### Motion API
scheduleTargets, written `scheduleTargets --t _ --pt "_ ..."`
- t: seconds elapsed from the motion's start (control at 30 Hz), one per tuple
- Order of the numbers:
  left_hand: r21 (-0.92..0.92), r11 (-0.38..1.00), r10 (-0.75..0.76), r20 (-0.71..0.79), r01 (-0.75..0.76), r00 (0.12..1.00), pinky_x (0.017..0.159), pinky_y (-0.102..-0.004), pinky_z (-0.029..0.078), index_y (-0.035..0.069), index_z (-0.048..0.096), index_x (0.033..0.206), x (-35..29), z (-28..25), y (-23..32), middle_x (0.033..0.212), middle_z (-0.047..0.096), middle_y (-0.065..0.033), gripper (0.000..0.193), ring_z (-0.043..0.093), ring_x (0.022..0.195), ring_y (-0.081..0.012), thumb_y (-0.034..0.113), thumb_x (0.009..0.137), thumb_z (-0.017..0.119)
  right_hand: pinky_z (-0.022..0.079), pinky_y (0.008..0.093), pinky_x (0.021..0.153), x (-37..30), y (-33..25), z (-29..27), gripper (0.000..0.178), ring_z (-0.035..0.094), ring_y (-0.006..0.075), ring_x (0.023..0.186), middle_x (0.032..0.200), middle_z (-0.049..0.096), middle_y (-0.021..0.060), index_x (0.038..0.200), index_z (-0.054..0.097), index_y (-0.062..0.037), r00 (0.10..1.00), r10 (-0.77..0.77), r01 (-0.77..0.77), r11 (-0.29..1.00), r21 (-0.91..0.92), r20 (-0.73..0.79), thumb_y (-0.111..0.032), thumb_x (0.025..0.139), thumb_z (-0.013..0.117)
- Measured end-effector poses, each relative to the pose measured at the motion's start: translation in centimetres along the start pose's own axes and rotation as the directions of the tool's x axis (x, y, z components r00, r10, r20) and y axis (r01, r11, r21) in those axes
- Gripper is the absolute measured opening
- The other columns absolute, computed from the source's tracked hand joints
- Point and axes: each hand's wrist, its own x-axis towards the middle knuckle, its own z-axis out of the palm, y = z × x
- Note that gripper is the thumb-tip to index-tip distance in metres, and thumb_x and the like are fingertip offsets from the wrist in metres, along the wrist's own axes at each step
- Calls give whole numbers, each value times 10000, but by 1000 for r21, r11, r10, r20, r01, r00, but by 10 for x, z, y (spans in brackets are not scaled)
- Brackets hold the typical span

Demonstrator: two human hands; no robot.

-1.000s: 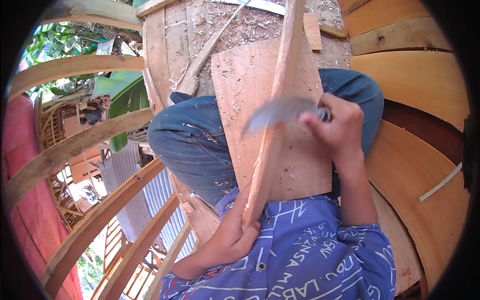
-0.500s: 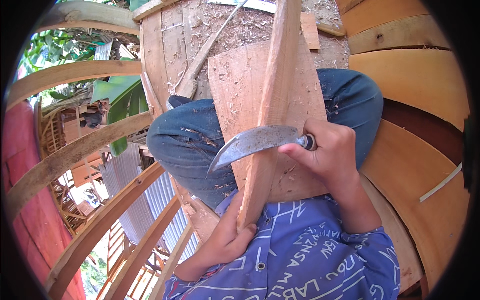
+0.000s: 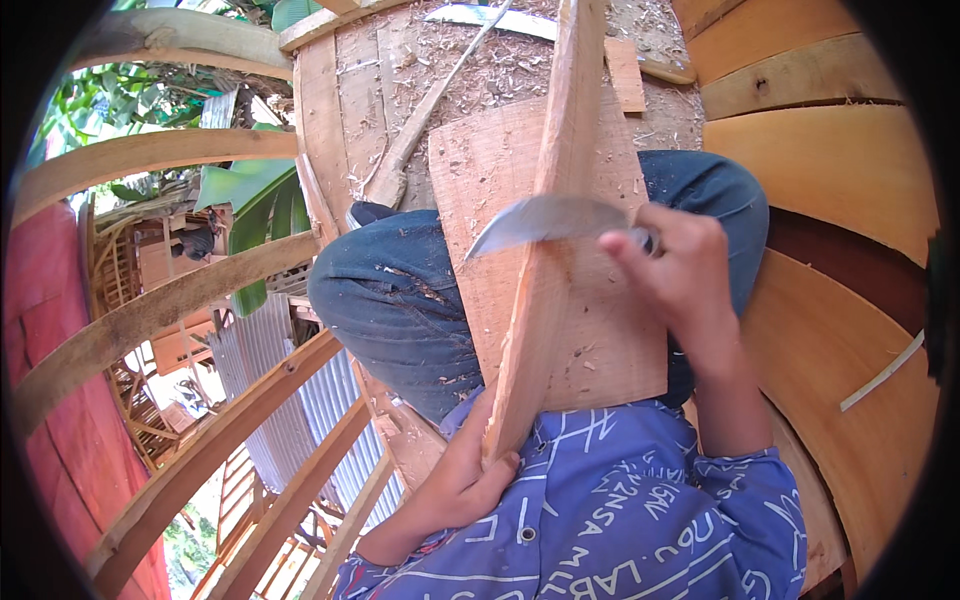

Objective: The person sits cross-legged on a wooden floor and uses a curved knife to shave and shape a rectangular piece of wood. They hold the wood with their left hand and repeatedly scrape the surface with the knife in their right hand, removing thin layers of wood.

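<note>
A long, pale wooden beam [image 3: 567,150] runs from my belly away across a flat wooden board [image 3: 480,160] that lies over my crossed legs. My left hand [image 3: 472,475] is wrapped round the beam's near end. In my right hand [image 3: 685,260] is the handle of a curved knife [image 3: 550,220], its grey blade pointing left across the top of the beam, about midway along. Blade and hand are slightly blurred by motion, so I cannot tell whether the edge touches the wood.
Wood shavings litter the plank floor [image 3: 350,100] ahead, where a second blade [image 3: 490,18] and a thin wooden stick [image 3: 430,105] lie. Curved wooden slats [image 3: 215,410] form a railing at the left, with corrugated sheets [image 3: 255,390] beyond. Wide orange-brown boards [image 3: 820,150] rise at the right.
My right hand has moved the knife farther away along the beam and a little right. My left hand keeps its hold on the near end. The whole view has shifted slightly.
</note>
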Motion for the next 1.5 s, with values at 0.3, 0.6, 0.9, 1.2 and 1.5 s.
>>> scheduleTargets --t 0.3,0.6,0.9,1.2,1.5 --pt "68 998 14 15 -15 1000 1128 -379 219 -42 178 1485 -3 7 9 1439 379 -218 737 326 1372 -290 50 849 538 425 389 461 29 29 6 720 563 292 463 486 524 132 596 588 0 991 7 -29 987 -157 -135 -692 793 603" --pt "40 999 -39 53 37 998 1129 -377 223 -44 175 1487 -2 3 8 1443 369 -223 733 321 1373 -290 48 856 538 407 373 439 16 -1 -10 708 540 285 432 479 505 134 589 584 5 1000 6 -6 1000 19 14 -671 799 617" --pt "129 991 18 104 -31 994 1150 -362 172 -73 80 1492 0 4 17 1494 258 -278 781 246 1419 -347 -24 827 486 434 405 477 40 23 9 761 581 325 496 511 543 156 597 585 10 997 27 -28 1000 -10 -77 -728 782 580" --pt "90 996 -14 60 9 998 1141 -374 194 -30 120 1497 -3 1 8 1457 333 -232 778 275 1396 -291 49 850 543 414 409 488 56 43 -2 705 536 338 474 524 530 183 621 599 28 979 171 -152 974 168 -108 -644 834 598" --pt "76 996 -54 68 49 996 1149 -375 179 -73 95 1487 -4 3 17 1487 264 -283 774 247 1417 -347 17 834 500 465 404 486 66 47 25 779 595 315 512 517 538 155 587 570 -11 990 -32 25 998 -54 -136 -770 762 551"
